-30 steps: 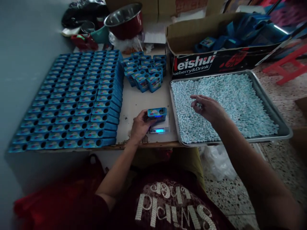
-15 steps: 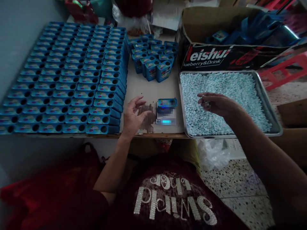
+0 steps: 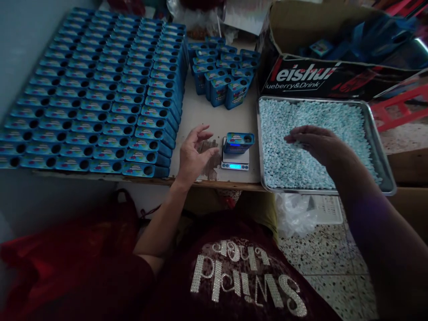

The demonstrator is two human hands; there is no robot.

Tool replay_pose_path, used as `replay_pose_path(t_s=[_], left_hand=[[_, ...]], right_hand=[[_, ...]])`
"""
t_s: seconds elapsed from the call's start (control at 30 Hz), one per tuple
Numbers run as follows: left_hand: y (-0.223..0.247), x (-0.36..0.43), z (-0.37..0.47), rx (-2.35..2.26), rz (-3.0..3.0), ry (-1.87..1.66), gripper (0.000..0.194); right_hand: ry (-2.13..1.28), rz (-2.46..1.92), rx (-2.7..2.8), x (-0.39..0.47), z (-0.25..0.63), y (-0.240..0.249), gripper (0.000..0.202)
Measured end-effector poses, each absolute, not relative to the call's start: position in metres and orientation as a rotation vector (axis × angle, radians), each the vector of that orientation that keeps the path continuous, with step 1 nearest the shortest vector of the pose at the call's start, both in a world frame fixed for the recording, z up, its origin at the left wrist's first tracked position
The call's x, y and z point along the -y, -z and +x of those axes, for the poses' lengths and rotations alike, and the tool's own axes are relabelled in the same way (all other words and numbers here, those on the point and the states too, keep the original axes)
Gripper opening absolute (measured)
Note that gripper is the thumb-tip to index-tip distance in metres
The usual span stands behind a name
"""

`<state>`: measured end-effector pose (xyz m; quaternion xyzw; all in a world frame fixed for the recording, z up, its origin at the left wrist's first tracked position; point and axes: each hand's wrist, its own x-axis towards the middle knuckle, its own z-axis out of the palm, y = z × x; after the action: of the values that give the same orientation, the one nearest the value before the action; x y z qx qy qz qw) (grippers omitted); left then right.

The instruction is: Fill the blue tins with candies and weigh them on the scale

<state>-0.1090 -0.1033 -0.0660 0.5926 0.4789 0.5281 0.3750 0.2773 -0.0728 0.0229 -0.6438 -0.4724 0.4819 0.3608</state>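
My left hand hovers with fingers spread and thumb apart, holding nothing, just left of a small digital scale. On that scale stands a blue candy box, upright, and the display below it is lit; its digits are too small to read. My right hand is above the metal tray of small pale-blue candies. Its fingers are held together and bent down, and a few pale candies appear under the fingertips; the palm is hidden.
Rows of blue boxes with dark round openings fill the table's left side. A looser group of upright boxes stands behind the scale. A black printed carton holding blue packs is behind the tray. A red stool is at right.
My right hand has turned its palm further down over the tray. The left stays spread beside the scale. The view has shifted slightly, and the box remains on the scale.
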Motion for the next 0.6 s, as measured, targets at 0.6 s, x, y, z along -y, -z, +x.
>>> replay_pose_path(t_s=[0.6], left_hand=[[0.091, 0.083, -0.068, -1.344, 1.7, -1.107, 0.056]], right_hand=[[-1.448, -1.396, 0.895, 0.08, 0.224, 0.008, 0.033]])
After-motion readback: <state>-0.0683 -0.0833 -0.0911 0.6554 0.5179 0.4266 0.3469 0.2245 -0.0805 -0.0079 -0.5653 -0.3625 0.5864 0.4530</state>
